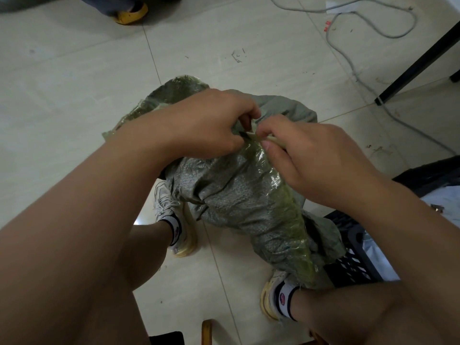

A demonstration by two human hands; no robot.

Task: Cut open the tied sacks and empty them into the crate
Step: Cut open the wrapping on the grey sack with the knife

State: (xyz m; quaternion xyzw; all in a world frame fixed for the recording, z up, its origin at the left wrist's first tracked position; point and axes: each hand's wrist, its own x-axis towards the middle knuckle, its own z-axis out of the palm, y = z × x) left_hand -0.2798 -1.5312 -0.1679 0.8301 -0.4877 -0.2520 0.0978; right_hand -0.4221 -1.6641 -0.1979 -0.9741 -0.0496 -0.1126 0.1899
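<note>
We've got the sack (239, 195) on the floor btw our feet, next to the crate (353, 260). Left hand (211, 123) pinches the neck w/ a dark blade, right hand (308, 158) grips the tie (273, 140). Imo keep it taut, cut away from fingers.

Your left hand (211, 123) and right hand (306, 155) pinch the sack (239, 195) neck | crate (353, 260) beside your right foot | cable (353, 63) on floor

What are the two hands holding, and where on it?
Both the left hand and right hand pinch the green sack at its bunched, tied neck.
</note>
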